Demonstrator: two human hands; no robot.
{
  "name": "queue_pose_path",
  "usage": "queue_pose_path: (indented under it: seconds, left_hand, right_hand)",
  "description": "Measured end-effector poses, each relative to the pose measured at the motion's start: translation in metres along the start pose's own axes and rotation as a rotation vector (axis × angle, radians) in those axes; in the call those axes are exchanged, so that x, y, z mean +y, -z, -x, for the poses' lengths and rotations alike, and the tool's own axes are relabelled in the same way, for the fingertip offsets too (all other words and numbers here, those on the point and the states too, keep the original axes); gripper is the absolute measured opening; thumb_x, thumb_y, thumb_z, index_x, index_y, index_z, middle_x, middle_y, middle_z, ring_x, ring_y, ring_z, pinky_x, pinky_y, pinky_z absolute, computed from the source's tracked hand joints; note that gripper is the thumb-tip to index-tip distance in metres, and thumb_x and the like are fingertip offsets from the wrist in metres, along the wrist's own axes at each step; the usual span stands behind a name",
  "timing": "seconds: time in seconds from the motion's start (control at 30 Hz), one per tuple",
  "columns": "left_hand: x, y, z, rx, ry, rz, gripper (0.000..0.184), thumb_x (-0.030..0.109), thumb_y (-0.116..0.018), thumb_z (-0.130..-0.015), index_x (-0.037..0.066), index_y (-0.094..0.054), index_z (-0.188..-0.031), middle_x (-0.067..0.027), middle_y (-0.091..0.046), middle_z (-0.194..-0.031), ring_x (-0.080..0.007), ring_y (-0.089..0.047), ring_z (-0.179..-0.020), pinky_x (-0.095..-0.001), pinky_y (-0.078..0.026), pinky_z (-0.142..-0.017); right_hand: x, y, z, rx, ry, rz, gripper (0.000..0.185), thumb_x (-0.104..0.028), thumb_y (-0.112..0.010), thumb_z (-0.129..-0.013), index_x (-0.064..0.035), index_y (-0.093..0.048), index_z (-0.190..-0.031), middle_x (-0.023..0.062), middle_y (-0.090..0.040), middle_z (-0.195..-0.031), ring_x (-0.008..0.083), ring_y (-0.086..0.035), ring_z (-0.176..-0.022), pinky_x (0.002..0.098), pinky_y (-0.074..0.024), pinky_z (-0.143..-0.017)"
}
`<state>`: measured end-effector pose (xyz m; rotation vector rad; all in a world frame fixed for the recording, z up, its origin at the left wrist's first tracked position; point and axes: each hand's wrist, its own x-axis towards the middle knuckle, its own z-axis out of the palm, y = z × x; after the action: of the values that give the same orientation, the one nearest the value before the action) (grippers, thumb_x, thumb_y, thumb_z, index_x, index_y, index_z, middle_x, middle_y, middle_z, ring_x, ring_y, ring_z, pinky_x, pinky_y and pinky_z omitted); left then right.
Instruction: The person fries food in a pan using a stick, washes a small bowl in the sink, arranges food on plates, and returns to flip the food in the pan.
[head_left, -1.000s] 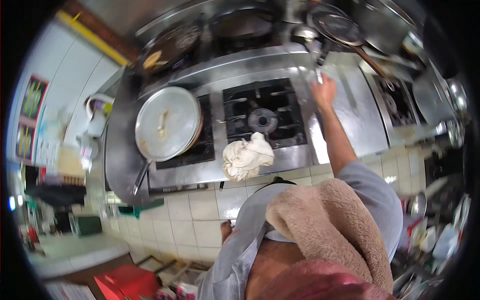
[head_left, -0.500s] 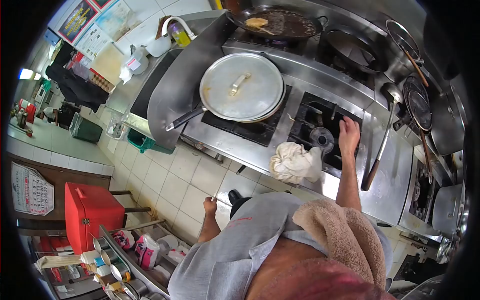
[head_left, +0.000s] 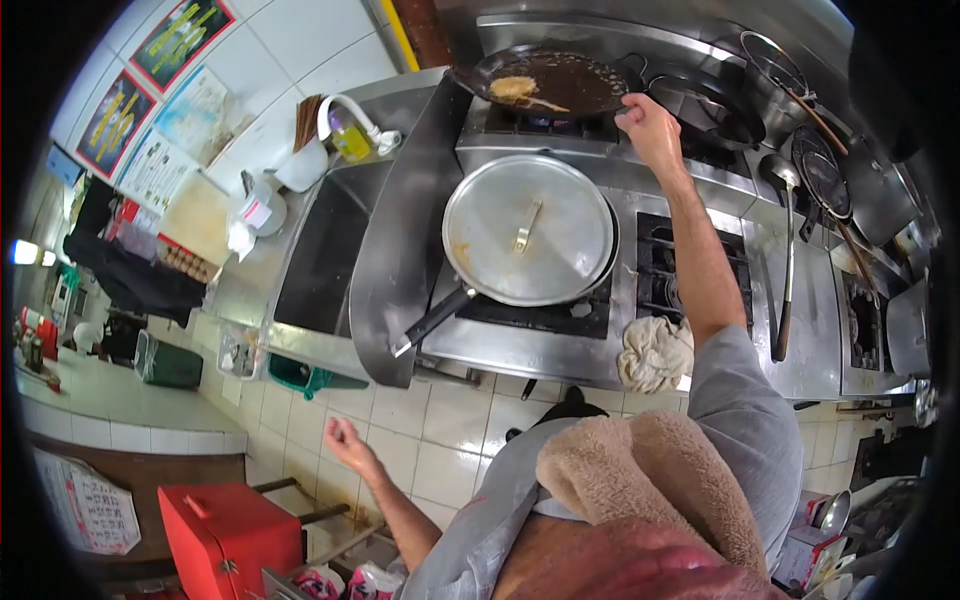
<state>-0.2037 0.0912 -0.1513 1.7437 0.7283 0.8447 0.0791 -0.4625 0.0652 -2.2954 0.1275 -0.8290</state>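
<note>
R. hand (head_left: 652, 128): at pan (head_left: 482, 78) rim; can't tell if gripping.
L. hand (head_left: 350, 447): part-curled, hold unclear.
Oil (head_left: 590, 82): prob. hot; bumped rim may slop it, burn fingers.

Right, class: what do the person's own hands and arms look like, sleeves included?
Both the left hand and the right hand are bare, with no gloves or wristwatch visible. A grey short sleeve covers the right upper arm; both forearms are uncovered. Rings are too small to tell.

Light is glaring off the steel counter (head_left: 815, 340) and glinting on the lid (head_left: 530, 230); black fisheye edges are bending everything.
</note>
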Motion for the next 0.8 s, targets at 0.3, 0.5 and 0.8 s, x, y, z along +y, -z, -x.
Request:
queue_pose_path:
  seconds: [0.3, 0.5, 0.8]
  left_hand:
    - [0.17, -0.136, -0.041, -0.128, -0.428, -0.081, 0.043, 0.022, -0.055, -0.087, 0.002, -0.04, -0.123, -0.013, -0.038, -0.122, -0.0211, -0.043, -0.104, -0.0354, -0.038, -0.086]
    - [0.175, -0.178, -0.044, -0.132, -0.597, -0.51, 0.061, 0.029, -0.064, -0.08, 0.006, -0.036, -0.129, -0.0155, -0.035, -0.124, -0.0264, -0.043, -0.106, -0.041, -0.039, -0.083]
    - [0.17, -0.177, -0.05, -0.124, -0.559, -0.504, 0.069, 0.033, -0.07, -0.075, 0.006, -0.037, -0.128, -0.0155, -0.035, -0.123, -0.027, -0.044, -0.102, -0.0408, -0.04, -0.081]
  right_hand:
    - [0.044, -0.078, -0.125, -0.335, 0.036, 0.159, 0.038, -0.017, -0.065, -0.067, -0.0109, -0.057, -0.103, 0.0082, -0.064, -0.094, 0.0286, -0.058, -0.095, 0.0446, -0.0362, -0.084]
    - [0.058, -0.131, -0.153, -0.521, 0.142, 0.403, 0.035, -0.013, -0.062, -0.068, -0.009, -0.056, -0.102, 0.0119, -0.063, -0.096, 0.0313, -0.058, -0.094, 0.0474, -0.0331, -0.085]
    - [0.059, -0.18, -0.165, -0.741, 0.197, 0.741, 0.036, -0.014, -0.057, -0.074, -0.0028, -0.05, -0.107, 0.0173, -0.062, -0.097, 0.0308, -0.059, -0.096, 0.0475, -0.0326, -0.083]
